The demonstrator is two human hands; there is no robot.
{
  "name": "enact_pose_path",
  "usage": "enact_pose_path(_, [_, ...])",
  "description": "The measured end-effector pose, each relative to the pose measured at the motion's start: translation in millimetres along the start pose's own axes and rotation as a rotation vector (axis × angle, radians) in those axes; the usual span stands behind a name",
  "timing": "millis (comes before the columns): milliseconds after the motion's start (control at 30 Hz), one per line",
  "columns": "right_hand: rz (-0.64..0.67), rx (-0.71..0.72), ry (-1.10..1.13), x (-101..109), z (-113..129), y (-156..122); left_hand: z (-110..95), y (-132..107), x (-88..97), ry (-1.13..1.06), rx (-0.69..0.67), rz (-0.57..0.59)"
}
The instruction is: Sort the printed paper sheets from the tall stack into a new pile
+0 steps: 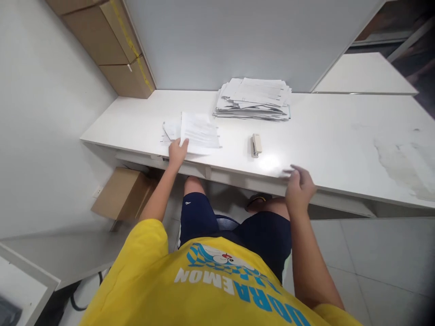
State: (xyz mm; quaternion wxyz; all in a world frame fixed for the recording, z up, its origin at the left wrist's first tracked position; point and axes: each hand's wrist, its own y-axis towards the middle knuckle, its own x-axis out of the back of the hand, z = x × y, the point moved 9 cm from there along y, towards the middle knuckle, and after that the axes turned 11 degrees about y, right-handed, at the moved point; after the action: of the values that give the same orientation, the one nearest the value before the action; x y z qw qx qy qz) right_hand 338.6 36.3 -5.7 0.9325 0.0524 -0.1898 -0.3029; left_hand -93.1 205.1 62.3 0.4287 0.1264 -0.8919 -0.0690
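My left hand (177,153) rests at the near edge of a white desk (340,131), with its fingers on the lower edge of a printed sheet (200,131) that lies on a few other papers. My right hand (299,185) hovers at the desk's front edge, fingers loosely curled and smeared by motion; I see nothing in it. A small beige stapler (256,145) sits on the desk between my hands. A thick, untidy stack of papers (253,98) lies further back against the grey partition.
Cardboard boxes (115,45) are stacked at the back left by the wall. Another cardboard box (122,194) stands on the floor under the desk's left end. A second white desk (363,74) sits beyond the partition at the right. My knees are under the desk.
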Motion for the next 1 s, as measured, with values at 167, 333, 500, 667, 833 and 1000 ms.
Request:
enact_pose_path(167, [0.455,-0.569,0.534,-73,-12,-80,22,-82,-29.8,-0.41,0.223,0.32])
enact_pose_path(333, [0.575,-0.551,0.847,-121,23,-86,25,-120,-65.4,-0.528,0.315,0.499])
enact_pose_path(500, [0.407,-0.451,0.859,-116,21,-61,23,-123,-74.4,-0.749,0.322,0.387])
enact_pose_path(667, [0.368,-0.491,0.771,-102,0,-57,17,-125,-72.3,-0.806,0.248,0.329])
enact_pose_path(833, [0.341,-0.538,0.743,-90,-15,-59,11,-135,-79.7,-0.738,0.259,0.38])
enact_pose_path(1000, [0.332,-0.502,0.709,-79,-11,-54,5,-141,-90.5,-0.674,0.25,0.468])
